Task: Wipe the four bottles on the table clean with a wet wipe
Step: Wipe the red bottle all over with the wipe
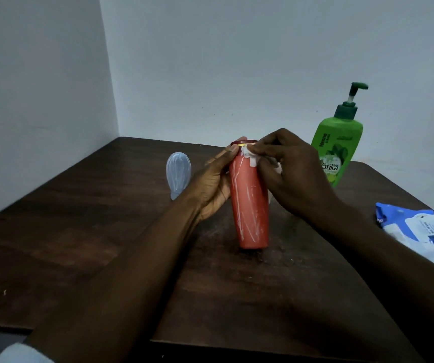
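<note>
A red bottle (249,203) stands upright in the middle of the dark wooden table (106,244). My left hand (214,184) grips its upper left side. My right hand (289,171) pinches a white wet wipe (250,156) against the bottle's neck, just under the cap. A pale blue bottle (178,174) stands behind my left hand. At the back right stands a green pump bottle (337,148), apart from both hands. No fourth bottle is visible.
A blue and white pack of wet wipes (420,231) lies at the table's right edge. The table sits in a corner, with grey walls (40,100) at the left and back. Its front edge runs close to my arms.
</note>
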A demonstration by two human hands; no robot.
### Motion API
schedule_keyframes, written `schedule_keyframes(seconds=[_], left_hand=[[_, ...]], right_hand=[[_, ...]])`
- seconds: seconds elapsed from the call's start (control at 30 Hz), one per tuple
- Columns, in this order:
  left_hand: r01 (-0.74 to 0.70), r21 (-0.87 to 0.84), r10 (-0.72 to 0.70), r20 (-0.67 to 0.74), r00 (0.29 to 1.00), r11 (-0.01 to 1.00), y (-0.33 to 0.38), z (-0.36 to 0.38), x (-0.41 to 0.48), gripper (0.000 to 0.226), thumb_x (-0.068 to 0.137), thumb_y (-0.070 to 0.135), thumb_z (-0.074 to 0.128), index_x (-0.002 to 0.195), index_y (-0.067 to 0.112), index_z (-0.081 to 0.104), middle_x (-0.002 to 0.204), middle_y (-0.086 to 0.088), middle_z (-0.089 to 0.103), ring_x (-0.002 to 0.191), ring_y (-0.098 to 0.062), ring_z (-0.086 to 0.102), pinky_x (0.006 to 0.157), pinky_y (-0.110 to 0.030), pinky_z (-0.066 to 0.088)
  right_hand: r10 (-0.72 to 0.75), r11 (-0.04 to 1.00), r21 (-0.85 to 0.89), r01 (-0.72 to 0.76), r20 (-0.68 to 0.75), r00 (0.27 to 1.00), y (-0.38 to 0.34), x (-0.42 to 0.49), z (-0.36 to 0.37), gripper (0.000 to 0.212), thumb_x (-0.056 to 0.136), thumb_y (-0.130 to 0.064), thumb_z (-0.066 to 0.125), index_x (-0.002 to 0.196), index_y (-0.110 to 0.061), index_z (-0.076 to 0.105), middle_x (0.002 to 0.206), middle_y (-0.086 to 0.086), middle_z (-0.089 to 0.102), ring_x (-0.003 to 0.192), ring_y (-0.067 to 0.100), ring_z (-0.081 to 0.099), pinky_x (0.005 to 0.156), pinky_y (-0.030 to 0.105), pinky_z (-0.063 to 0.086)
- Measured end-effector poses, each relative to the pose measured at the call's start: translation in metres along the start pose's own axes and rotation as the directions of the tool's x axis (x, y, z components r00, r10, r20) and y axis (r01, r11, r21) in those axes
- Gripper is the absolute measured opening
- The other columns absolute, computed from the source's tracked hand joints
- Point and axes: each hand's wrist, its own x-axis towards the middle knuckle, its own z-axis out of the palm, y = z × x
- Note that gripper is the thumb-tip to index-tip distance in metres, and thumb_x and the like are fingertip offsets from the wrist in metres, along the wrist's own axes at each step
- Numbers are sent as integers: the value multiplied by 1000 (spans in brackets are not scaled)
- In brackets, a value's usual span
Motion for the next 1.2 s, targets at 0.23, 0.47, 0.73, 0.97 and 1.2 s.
schedule_keyframes(seconds=[0.23, 0.47, 0.73, 0.97, 1.2], left_hand=[[-20, 5, 20, 8, 1000, 1000, -4, -4, 3, 40, 103, 17, 51, 142, 9, 53, 139, -21, 58, 118, -30, 62, 91, -43, 58], [-16, 13, 16, 3, 1000, 1000, -5, -9, 3, 33, 102, 16, 53, 133, 11, 60, 120, -15, 70, 111, -28, 67, 96, -46, 56], [-5, 72, 6, -9, 1000, 997, -4, -7, 1, 38, 103, 19, 53, 140, 10, 54, 117, -14, 70, 107, -25, 68, 90, -46, 59], [123, 0, -122, 123, 985, 992, -8, -8, 2, 59, 106, 40, 40, 149, 1, 39, 154, -21, 43, 139, -43, 41, 117, -58, 31], [198, -84, -172, 241, 955, 977, -8, -7, 1, 60, 107, 46, 29, 144, 1, 45, 155, -18, 42, 136, -35, 43, 121, -57, 22]], right_hand=[[-57, 997, -45, 60, 56, 997, 1, -18, -4, 26, 86, 0, 67, 109, -6, 77, 97, 9, 68, 91, 25, 67, 76, 43, 57], [-57, 997, -36, 64, 159, 986, -11, -65, -9, 31, 80, 3, 77, 109, -9, 77, 102, 6, 70, 91, 22, 69, 79, 39, 59], [-60, 998, 1, 61, 254, 965, -18, -109, -13, 29, 79, -4, 65, 104, -10, 79, 102, 4, 71, 89, 18, 69, 80, 25, 51], [-8, 997, 73, -12, 271, 963, -15, -113, -15, 19, 84, -17, 67, 99, -23, 77, 97, -12, 66, 90, 0, 62, 79, 9, 45], [-8, 1000, 29, 2, 220, 975, -17, -87, -11, 29, 80, -7, 80, 107, -17, 78, 107, -1, 68, 93, 9, 65, 81, 26, 58]])
